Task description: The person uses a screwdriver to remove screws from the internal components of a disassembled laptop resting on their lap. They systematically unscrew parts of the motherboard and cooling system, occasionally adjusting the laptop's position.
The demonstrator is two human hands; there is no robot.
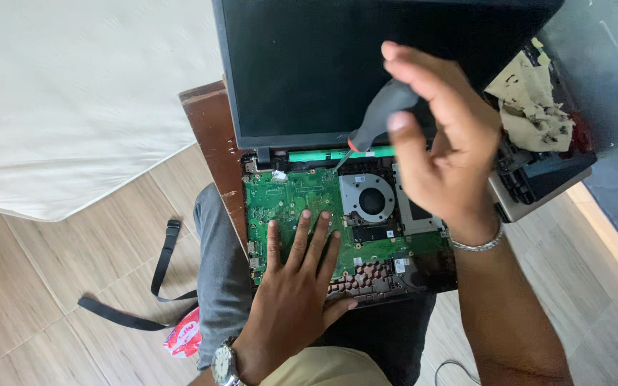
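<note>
Green board (302,196): centre frame, inside opened laptop (366,93).
Left hand (298,282): fingers spread flat on board.
Right hand (441,143): fingers pinch screwdriver (377,114), tip at board's top edge.

I see bright, even daylight, strongest at the right edge. The white sheet (59,93) is nearly washed out; the dark laptop screen (309,64) shows faint glare. Shadows soft, focus sharp.
</note>
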